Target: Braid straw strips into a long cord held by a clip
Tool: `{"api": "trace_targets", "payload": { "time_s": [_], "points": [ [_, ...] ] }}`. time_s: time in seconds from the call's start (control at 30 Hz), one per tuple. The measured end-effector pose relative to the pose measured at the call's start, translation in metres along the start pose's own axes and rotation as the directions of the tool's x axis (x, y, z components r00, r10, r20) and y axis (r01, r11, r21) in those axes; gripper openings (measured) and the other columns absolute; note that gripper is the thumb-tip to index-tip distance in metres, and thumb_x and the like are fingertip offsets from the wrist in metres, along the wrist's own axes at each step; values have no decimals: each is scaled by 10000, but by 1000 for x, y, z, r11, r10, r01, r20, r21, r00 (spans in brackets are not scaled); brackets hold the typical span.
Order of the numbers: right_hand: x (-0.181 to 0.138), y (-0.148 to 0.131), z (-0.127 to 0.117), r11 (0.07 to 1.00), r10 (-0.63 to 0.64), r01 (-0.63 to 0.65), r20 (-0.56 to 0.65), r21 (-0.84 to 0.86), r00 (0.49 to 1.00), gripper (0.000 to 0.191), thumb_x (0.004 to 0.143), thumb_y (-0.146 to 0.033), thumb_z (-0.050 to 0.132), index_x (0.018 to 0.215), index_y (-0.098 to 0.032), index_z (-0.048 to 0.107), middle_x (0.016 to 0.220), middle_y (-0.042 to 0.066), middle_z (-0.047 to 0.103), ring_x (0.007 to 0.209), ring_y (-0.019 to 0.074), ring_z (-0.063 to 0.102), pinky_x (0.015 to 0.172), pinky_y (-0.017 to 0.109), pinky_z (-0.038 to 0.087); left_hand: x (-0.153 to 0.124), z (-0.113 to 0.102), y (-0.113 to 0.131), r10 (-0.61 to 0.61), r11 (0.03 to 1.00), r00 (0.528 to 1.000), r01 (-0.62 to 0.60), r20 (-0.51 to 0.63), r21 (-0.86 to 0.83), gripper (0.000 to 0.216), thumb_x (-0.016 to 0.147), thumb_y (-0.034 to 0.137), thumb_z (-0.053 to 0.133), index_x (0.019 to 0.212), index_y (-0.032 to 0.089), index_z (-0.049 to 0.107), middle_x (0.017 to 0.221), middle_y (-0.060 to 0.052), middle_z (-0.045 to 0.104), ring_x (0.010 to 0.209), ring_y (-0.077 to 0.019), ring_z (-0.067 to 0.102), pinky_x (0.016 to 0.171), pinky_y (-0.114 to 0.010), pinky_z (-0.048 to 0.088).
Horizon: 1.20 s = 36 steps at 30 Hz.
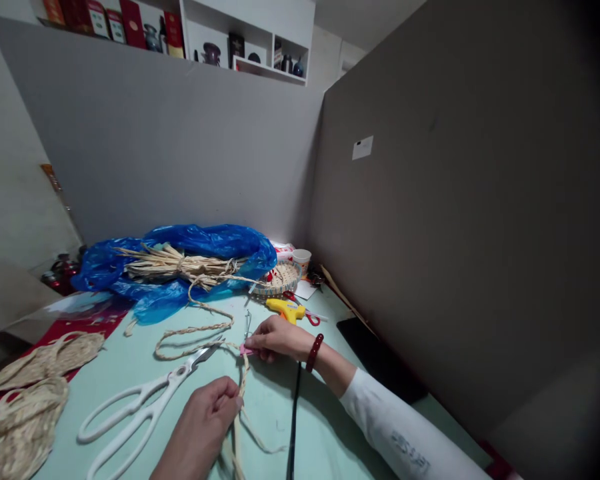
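The left hand [203, 421] pinches the straw braid [245, 379], finger and thumb together. Just beyond that pinch, the right hand [276, 339] closes on a pink clip [245, 350] by the braid. A gentle pull between both grips should help keep it neat.

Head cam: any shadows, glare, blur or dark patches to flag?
All in the head view: bright glare streaks on the blue plastic bag; soft shadow on the table below the right hand and white sleeve; black falloff in the image's upper right corner, past the dim wall; sleeve lettering not cleanly legible.
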State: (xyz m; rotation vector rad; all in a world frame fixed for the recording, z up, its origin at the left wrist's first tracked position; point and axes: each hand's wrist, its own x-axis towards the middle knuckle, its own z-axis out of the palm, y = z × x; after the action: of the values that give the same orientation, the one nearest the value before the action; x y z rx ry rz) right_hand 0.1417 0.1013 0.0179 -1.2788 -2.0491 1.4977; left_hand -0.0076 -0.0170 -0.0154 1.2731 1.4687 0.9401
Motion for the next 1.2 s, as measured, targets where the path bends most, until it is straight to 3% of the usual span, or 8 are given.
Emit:
{"api": "trace_targets", "payload": {
  "time_s": [0.13, 0.33, 0.47, 0.6, 0.73, 0.93, 1.1, 1.2],
  "points": [
    [3, 0, 0, 1000, 8, -9, 33, 30, 999, 343, 832, -422, 646, 647, -134, 628, 592, 6, 609, 482, 86, 528, 503, 197, 433, 3, -5, 0, 17, 994, 999, -21, 40, 107, 258, 681, 434, 544, 583, 223, 433, 533, 94, 254, 541, -119, 245, 509, -249, 161],
    [17, 4, 8, 996, -7, 8, -15, 92, 1000, 387, 861, -407, 601, 581, -140, 602, 556, 18, 608, 465, 96, 512, 496, 209, 409, 3, -13, 5, 7, 970, 995, -30, 96, 241, 273, 731, 463, 494, 617, 227, 417, 571, 90, 245, 578, -130, 243, 540, -262, 190],
    [18, 4, 9, 977, 10, -12, 11, 211, 1000, 373, 848, -364, 638, 559, -137, 575, 542, 6, 590, 481, 91, 537, 537, 204, 440, 1, -16, 9, 13, 905, 992, -63, 122, 421, 285, 791, 462, 419, 636, 223, 416, 600, 67, 314, 606, -148, 313, 566, -267, 239],
    [15, 0, 4, 947, 36, -54, 62, 315, 997, 413, 875, -365, 608, 539, -157, 489, 498, -20, 535, 477, 95, 543, 463, 187, 416, -1, -21, 12, 34, 835, 995, -78, 91, 545, 276, 816, 438, 363, 643, 227, 409, 624, 36, 403, 646, -178, 406, 599, -276, 271],
    [15, 0, 1, 944, 49, -61, 45, 324, 998, 423, 851, -375, 631, 519, -150, 496, 472, -16, 529, 407, 71, 460, 375, 175, 322, -1, -24, 13, 43, 806, 996, -83, 81, 586, 257, 817, 413, 352, 646, 229, 406, 648, 16, 445, 672, -198, 449, 626, -286, 298],
    [20, 5, 1, 921, 67, -65, 8, 383, 998, 371, 741, -367, 750, 562, -135, 524, 478, -50, 475, 398, 45, 381, 366, 171, 255, 0, -26, 16, 42, 790, 995, -86, 86, 607, 261, 824, 412, 342, 644, 231, 396, 643, 23, 409, 664, -196, 420, 614, -286, 287],
    [22, 9, 6, 915, 24, -5, -42, 403, 999, 403, 827, -361, 688, 566, -132, 482, 501, -63, 439, 407, 32, 334, 375, 173, 221, 3, -29, 19, 61, 759, 997, -73, 41, 647, 224, 810, 368, 342, 643, 233, 405, 626, 27, 395, 653, -199, 429, 616, -287, 287],
    [22, 12, 10, 927, 3, 32, -91, 375, 996, 355, 916, -352, 591, 651, -128, 515, 555, -68, 453, 429, 37, 370, 405, 163, 304, 6, -27, 21, 82, 733, 996, -71, 16, 677, 232, 818, 359, 335, 648, 231, 428, 608, 24, 412, 639, -205, 445, 604, -286, 286]
  ]
}}
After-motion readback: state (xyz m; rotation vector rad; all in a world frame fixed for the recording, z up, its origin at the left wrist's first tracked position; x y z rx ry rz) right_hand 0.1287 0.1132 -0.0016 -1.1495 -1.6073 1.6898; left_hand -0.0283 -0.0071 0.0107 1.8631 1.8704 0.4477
